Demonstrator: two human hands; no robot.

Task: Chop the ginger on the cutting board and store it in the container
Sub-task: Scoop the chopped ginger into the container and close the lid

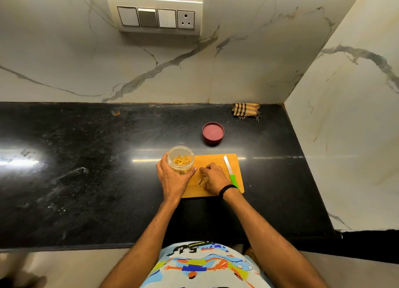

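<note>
Left hand: the left hand (172,179) is wrapped round the clear plastic jar (181,159), thumb and fingers curled on its wall.
Right hand: the right hand (212,178) is curled down over the ginger strips (201,180), apparently pinching some; how many it holds is hidden.
Ginger: a small pile lies under that hand on the cutting board (213,160), and more is already in the jar.
Jar: it is open and sits at the board's left edge.
Spill risk: loose strips may drop past the narrow mouth onto the counter (86,169).
Tip risk: a nudge from the loaded hand could tilt the jar if the grip slackens.
Knife: the green-handled knife (230,172) lies just beside the right wrist, and a careless sweep back could catch its blade.
Lid: the red lid (213,133) sits behind the board, not yet fitted.
</note>
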